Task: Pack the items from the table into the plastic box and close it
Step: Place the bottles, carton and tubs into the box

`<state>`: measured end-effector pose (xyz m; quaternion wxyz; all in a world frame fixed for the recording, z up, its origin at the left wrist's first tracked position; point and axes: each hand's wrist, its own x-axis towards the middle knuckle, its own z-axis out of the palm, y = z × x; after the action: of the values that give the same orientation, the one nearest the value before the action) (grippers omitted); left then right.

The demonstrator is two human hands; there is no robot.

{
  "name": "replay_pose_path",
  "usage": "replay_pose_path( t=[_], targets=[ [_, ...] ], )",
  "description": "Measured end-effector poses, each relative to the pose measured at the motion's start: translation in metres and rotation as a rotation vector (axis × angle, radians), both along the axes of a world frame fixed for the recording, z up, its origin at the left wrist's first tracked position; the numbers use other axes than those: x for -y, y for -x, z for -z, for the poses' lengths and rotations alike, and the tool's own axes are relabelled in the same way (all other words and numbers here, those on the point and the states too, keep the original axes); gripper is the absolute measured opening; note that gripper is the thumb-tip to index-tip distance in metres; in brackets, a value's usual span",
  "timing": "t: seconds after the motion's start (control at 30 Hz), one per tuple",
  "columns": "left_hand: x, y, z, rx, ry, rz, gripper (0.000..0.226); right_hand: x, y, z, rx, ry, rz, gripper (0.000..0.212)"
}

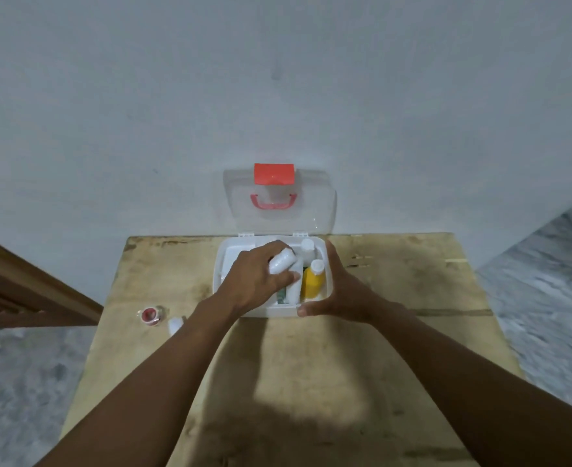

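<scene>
A white plastic box (219,274) stands open at the far edge of the wooden table (311,382). Its clear lid (314,210), with a red latch and red handle, leans back against the wall. Inside stand a yellow bottle (312,281) with a white cap and a white bottle (307,247). My left hand (257,281) grips a white roll (281,261) over the box. My right hand (340,291) is pressed flat against the box's right side, thumb along the front rim. A red-centred tape roll (149,315) and a small white item (175,325) lie on the table to the left.
The table butts against a pale wall. A brown wooden frame (25,291) is at the left. Grey patterned floor shows on both sides of the table.
</scene>
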<state>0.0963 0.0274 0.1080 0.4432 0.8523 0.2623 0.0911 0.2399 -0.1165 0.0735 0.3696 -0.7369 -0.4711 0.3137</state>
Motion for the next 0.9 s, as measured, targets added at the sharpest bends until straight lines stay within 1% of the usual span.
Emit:
replay_pose_path(
  t=[0.1,0.17,0.3,0.43,0.53,0.6,0.7,0.8,0.83,0.9],
  targets=[
    [0.003,-0.003,0.004,-0.093,-0.108,0.051,0.022,-0.001,-0.001,0.006,0.016,-0.015,-0.003,0.118],
    [0.008,-0.008,0.002,-0.133,-0.103,0.057,0.018,-0.001,-0.004,0.011,0.019,-0.013,0.002,0.121],
    [0.017,-0.02,-0.003,-0.213,-0.1,0.082,0.025,0.0,-0.008,0.018,0.039,-0.034,-0.036,0.118],
    [0.02,-0.024,-0.003,-0.257,-0.003,0.106,0.01,0.002,-0.012,0.022,0.024,-0.057,-0.024,0.119],
    [0.02,-0.023,-0.002,-0.252,0.053,0.102,0.006,0.003,-0.012,0.022,-0.019,-0.033,-0.012,0.122],
    [0.019,-0.022,-0.002,-0.244,0.08,0.071,0.009,0.004,-0.013,0.023,-0.059,-0.021,-0.013,0.122],
    [0.021,-0.022,-0.004,-0.239,0.086,0.02,0.022,0.003,-0.014,0.026,-0.09,0.017,0.006,0.131],
    [0.024,-0.021,-0.009,-0.185,0.171,-0.049,0.033,0.0,-0.013,0.028,-0.094,0.046,0.023,0.139],
    [0.025,-0.02,-0.01,-0.159,0.186,-0.065,0.033,0.0,-0.013,0.028,-0.088,0.043,0.025,0.138],
    [0.024,-0.02,-0.01,-0.106,0.149,-0.077,0.022,0.001,-0.014,0.027,-0.069,0.028,0.029,0.134]
  ],
)
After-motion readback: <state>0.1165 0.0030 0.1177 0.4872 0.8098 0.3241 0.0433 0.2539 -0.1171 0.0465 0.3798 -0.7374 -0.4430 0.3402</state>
